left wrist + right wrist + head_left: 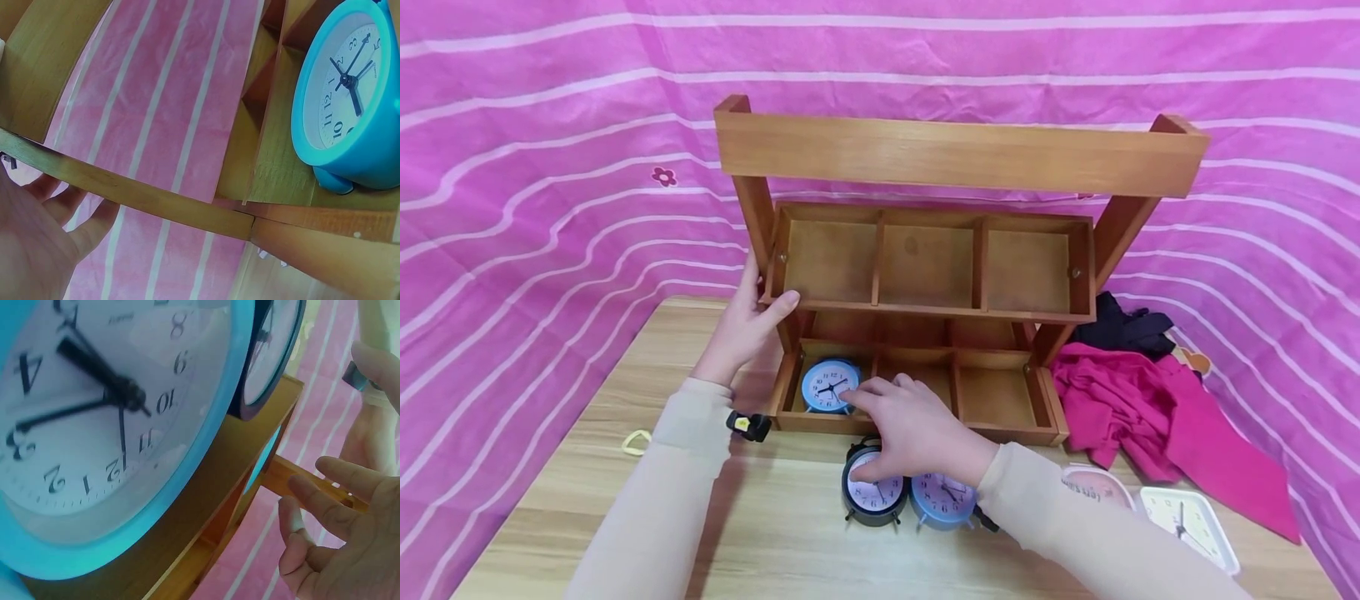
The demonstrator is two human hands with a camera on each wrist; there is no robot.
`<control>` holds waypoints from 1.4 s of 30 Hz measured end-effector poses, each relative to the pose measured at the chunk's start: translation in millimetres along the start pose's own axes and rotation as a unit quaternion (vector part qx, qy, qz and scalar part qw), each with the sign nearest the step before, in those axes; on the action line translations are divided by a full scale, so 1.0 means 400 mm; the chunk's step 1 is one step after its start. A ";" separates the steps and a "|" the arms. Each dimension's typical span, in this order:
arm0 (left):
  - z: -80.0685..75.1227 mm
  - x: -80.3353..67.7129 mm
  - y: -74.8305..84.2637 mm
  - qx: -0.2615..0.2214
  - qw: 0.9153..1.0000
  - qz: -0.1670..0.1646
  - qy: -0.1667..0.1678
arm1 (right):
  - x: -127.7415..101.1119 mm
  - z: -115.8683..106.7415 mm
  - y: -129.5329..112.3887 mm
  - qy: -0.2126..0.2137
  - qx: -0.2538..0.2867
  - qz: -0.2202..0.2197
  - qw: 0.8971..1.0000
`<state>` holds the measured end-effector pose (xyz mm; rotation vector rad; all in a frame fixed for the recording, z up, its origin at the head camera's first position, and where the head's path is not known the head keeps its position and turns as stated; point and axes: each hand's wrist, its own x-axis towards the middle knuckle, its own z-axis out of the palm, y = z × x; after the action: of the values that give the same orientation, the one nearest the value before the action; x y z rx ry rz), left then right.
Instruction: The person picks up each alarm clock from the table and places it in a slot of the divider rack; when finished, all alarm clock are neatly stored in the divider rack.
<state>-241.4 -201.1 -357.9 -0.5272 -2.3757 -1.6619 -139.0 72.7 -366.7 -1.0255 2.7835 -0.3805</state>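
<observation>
Under your right hand [917, 433], in the leftmost compartment of the bottom tier of the wooden rack [925, 275], one blue clock [829, 386] already stands upright facing you. Your fingers are extended and relaxed, the fingertips touching or just short of its face; they grip nothing. Your left hand [747, 321] is flat against the rack's left leg, with straight fingers behind it and the thumb on the front edge of the middle tier, apparently steadying the frame.

So the work looks barely started: one clock is placed. The two bottom compartments to the right of your right hand look vacant, though your hand hides part of the middle one. All three in the tier above are vacant.

Just below your right palm, a black clock [872, 496] and a second blue clock [942, 500] lie side by side on the counter [775, 550], not yet shelved. Past your right forearm, a white square clock [1189, 525] and another pale one, partly hidden by your sleeve, wait near the edge. A heap of red cloth [1150, 417] lies right of the rack, apart from both hands.
</observation>
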 end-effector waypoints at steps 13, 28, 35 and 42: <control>-0.004 0.008 -0.004 -0.007 1.000 0.008 0.006 | -0.049 0.008 -0.001 0.007 0.011 0.011 1.000; -0.004 0.008 0.002 -0.002 1.000 0.009 0.012 | -0.080 0.062 0.001 0.018 0.000 0.017 1.000; 0.005 0.004 -0.004 -0.010 1.000 0.015 0.010 | -0.092 0.091 0.006 0.014 -0.014 0.022 1.000; 0.009 0.000 -0.007 -0.012 1.000 0.015 0.006 | -0.098 0.119 0.010 0.017 -0.012 0.018 1.000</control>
<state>-242.3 -198.8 -361.6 -0.5530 -2.3299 -1.6790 -101.0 92.6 -411.5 -0.9819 2.8387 -0.3650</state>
